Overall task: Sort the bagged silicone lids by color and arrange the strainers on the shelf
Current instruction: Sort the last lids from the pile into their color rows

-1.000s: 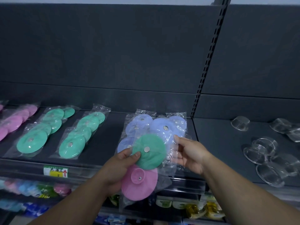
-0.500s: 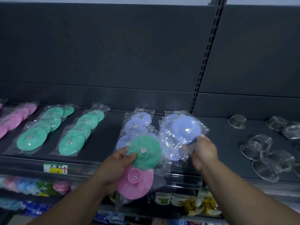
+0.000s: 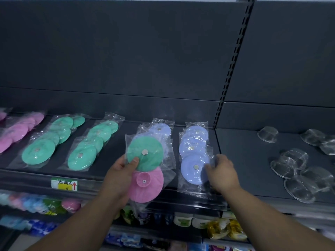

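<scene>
The left hand pinches a bagged green lid and pink lid (thumb on the green) above the shelf edge; the right hand touches the frontmost lilac lid lying on the shelf, grip unclear

You had one readable sign before you: a price label on the front edge of the shelf, at about eight o'clock in your view. Its yellow field carried the number 5, with a red arrow pointing up beside it. The dark characters above were too blurred to read, as was the print on the packets below.
</scene>
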